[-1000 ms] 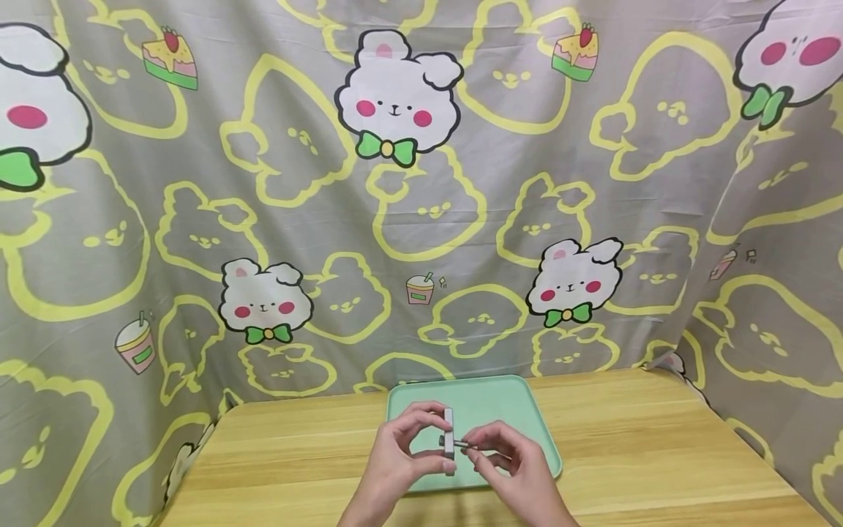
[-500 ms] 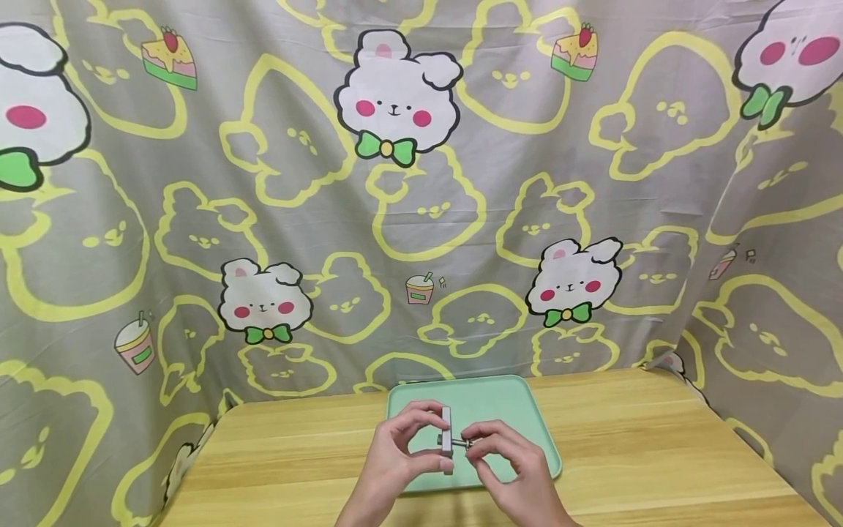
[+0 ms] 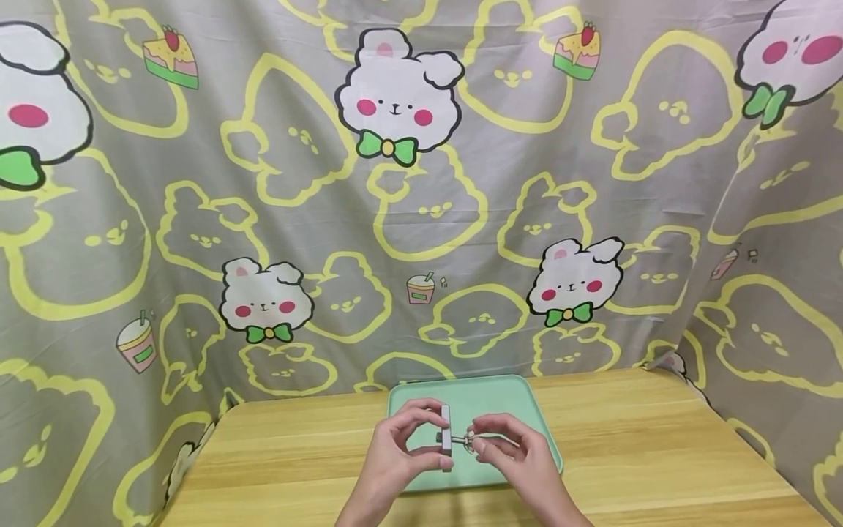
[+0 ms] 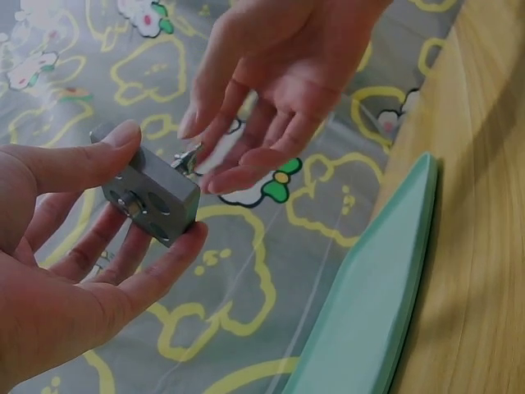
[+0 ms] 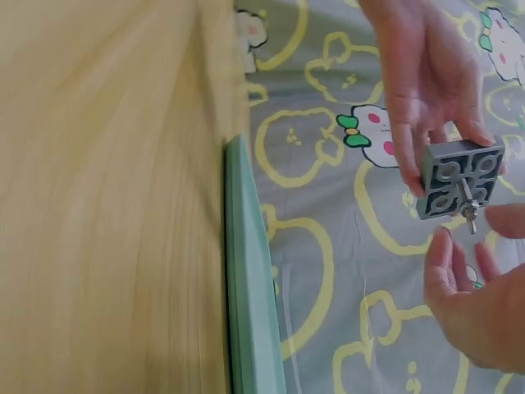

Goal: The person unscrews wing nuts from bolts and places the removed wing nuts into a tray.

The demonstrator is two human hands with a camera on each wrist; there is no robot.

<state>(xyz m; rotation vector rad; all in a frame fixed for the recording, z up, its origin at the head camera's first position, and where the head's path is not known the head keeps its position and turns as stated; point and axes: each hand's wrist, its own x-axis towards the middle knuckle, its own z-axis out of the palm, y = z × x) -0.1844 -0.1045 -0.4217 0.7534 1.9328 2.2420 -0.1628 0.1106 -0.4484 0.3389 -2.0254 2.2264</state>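
My left hand (image 3: 402, 446) grips a grey square block (image 3: 446, 439) by its edges, thumb on one side and fingers on the opposite one. A metal bolt (image 3: 457, 440) passes through the block, its head on the left-hand side. In the right wrist view, the block's face (image 5: 461, 176) shows round recesses, and the bolt's threaded end sticks out with a small shiny nut (image 5: 469, 210) on it. That nut looks winged in the left wrist view. My right hand (image 3: 516, 454) is around the bolt's end, thumb and fingers spread and seemingly apart from the nut.
Below the hands a pale green tray (image 3: 494, 395) lies on the wood-grain table (image 3: 283, 454). A grey curtain (image 3: 421, 219) with cartoon bears encloses the table at the back and sides.
My right hand's thumb and fingers have spread from the bolt's end, and the hand has shifted slightly right. The nut shows more clearly. The left hand and block have barely moved.
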